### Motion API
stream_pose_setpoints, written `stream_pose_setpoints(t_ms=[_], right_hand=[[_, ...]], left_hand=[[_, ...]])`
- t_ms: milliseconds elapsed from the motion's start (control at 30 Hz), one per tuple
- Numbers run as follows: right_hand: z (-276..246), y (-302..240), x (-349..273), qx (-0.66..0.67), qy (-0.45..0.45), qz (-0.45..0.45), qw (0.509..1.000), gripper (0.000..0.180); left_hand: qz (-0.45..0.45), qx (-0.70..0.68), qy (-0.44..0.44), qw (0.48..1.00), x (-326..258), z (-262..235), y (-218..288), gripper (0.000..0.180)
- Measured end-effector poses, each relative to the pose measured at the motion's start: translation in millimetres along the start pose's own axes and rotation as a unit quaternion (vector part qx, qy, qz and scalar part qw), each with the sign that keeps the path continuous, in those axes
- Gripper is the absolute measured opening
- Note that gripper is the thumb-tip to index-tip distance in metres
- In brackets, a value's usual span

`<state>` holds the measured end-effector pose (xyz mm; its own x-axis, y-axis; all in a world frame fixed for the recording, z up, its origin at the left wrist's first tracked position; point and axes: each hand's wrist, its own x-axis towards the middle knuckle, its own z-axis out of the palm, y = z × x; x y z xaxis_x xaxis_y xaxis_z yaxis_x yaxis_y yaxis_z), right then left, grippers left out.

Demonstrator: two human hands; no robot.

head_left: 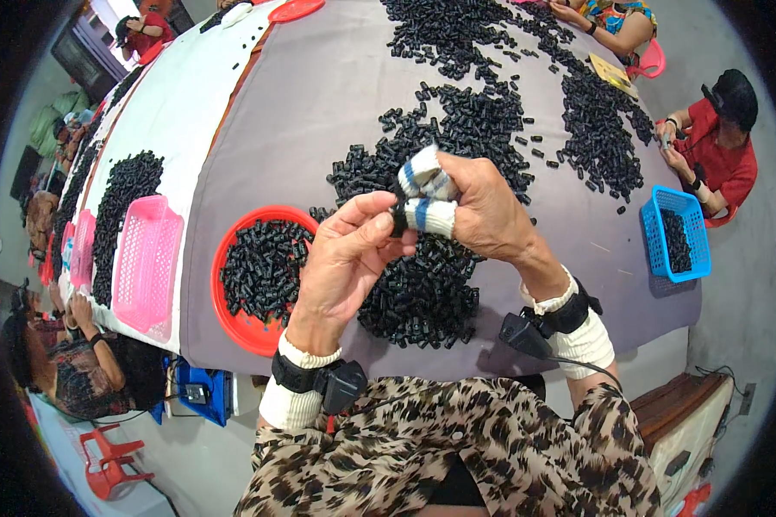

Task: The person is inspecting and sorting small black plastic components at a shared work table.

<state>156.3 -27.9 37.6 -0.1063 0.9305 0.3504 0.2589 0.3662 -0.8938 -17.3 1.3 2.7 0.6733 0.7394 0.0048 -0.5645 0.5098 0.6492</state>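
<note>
Even, bright daylight filled the scene, with soft, short shadows under the hands at the frame's centre. The grey desk (319, 95) showed no glare. Fisheye distortion bent the desk's edges strongly toward the rim, and a black vignette ringed the frame. The centre was sharp; the upper left looked softer.

Grey tabletop (319, 95), white-covered tabletop (181, 103) just left of it. Pink basket (147, 263) beside a black heap on the white one. Blue basket (677, 233) of black parts at the grey tabletop's right edge; person in red (720, 142) seated near it. Red stool (112, 461) on the floor, lower left.
</note>
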Motion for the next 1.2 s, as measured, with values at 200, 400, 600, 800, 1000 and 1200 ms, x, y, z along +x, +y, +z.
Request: stream_pose_setpoints(t_ms=[200, 400, 600, 800, 1000, 1200], right_hand=[[11.1, -3.7, -10.0, -0.043, 0.027, -0.032, 0.998, 0.031], [11.4, 4.0, -7.1, -0.076, 0.021, -0.042, 0.996, 0.027], [5.6, -11.5, -6.3, -0.044, 0.020, -0.023, 0.999, 0.025], [-0.8, -5.0, -6.9, -0.048, -0.076, 0.068, 0.994, 0.038], [-2.5, -6.3, -2.9, -0.102, -0.117, 0.061, 0.986, 0.041], [-3.6, -7.6, 0.0, -0.137, -0.125, 0.054, 0.981, 0.045]], left_hand=[[0.016, -0.052, 0.082, 0.995, 1.3, 11.2, -4.4, 0.026], [0.008, -0.049, 0.074, 0.996, 2.9, 7.0, -8.7, 0.027], [0.021, -0.076, 0.085, 0.993, 2.9, 9.0, -8.0, 0.027], [0.025, -0.085, -0.023, 0.996, 0.5, 0.2, -5.9, 0.025], [0.016, -0.074, -0.008, 0.997, -2.3, 3.1, -7.0, 0.024], [0.014, -0.079, 0.007, 0.997, -1.1, 2.7, -8.5, 0.023]])
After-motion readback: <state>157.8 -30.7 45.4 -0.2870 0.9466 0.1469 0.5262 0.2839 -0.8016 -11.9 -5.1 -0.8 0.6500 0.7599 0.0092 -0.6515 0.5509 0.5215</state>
